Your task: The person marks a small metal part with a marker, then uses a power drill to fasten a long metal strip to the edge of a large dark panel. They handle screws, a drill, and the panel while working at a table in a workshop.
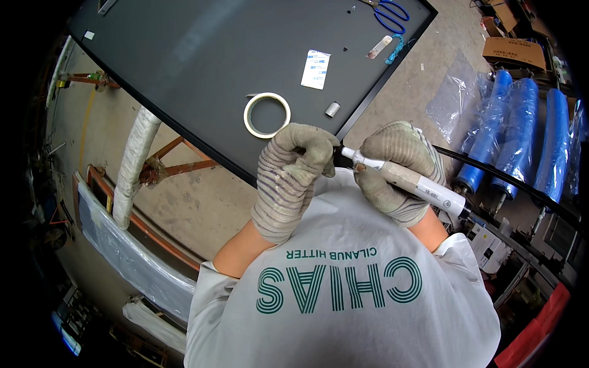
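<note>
My right hand [399, 168], in a striped grey knit glove, is wrapped round a white barrel-shaped electric screwdriver [434, 191]. The tool lies slantwise, its narrow end toward my left hand and its dark rear end to the lower right. My left hand [291, 175], gloved alike, is closed with bent fingers right beside the tool's tip. A small dark piece shows between the tip and those fingers; whether they grip it is hidden. Just beyond my left hand a roll of cream masking tape [248, 116] lies flat on the dark tabletop [202, 80].
On the tabletop lie a white printed sheet [315, 70], a short metal cylinder [332, 110], a flat metal strip [379, 47] and blue-handled scissors [390, 17]. Blue-wrapped rolls [516, 132] stand at the right beside a cardboard box [514, 53]. Orange metal frames [178, 168] stand at the left.
</note>
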`<action>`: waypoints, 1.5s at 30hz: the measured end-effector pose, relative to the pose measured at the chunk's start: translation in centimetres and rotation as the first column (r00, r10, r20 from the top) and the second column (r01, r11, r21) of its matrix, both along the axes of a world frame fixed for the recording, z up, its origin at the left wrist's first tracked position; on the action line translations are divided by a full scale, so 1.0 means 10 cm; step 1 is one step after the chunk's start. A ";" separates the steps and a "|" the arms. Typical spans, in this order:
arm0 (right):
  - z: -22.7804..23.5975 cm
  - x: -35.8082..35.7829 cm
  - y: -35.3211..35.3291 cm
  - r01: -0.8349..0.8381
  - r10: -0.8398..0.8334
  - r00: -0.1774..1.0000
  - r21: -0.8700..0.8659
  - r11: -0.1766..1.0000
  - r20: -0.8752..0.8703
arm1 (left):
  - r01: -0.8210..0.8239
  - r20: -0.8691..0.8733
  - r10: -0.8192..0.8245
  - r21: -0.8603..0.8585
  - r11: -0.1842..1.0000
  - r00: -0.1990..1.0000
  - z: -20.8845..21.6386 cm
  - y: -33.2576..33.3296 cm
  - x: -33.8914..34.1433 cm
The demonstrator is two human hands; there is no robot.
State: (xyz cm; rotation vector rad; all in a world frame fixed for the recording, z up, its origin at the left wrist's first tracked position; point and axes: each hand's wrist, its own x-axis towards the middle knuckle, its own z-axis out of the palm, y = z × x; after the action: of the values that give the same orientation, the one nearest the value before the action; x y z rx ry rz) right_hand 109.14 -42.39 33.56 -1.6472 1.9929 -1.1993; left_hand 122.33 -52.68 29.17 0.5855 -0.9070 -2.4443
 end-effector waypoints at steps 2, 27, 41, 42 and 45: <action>-0.01 0.00 0.00 0.007 -0.007 1.000 -0.006 1.000 -0.010 | -0.001 -0.007 0.001 0.010 1.000 1.000 0.01 0.00 -0.01; -0.06 0.00 -0.16 -0.010 0.043 0.992 -0.260 0.966 0.121 | -0.001 0.083 0.000 0.014 1.000 0.997 -0.01 0.00 0.01; -0.04 -0.04 0.01 -0.016 0.025 0.975 -0.041 0.999 0.222 | 0.122 -0.042 -0.115 0.259 0.958 0.992 -0.04 -0.04 0.04; -0.05 -0.04 0.01 -0.014 0.029 0.966 -0.062 0.998 0.256 | 0.140 -0.071 -0.124 0.321 0.937 0.990 -0.06 -0.03 0.03; -0.06 -0.01 -0.02 0.029 0.001 0.944 -0.087 0.996 0.329 | 0.175 -0.106 -0.142 0.449 0.876 0.984 -0.09 -0.03 0.00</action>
State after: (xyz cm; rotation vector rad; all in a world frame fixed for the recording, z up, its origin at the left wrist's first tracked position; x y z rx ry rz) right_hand 109.06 -42.57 33.01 -1.3640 1.7682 -1.4801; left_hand 122.35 -52.96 28.25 0.5943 -0.3517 -2.8306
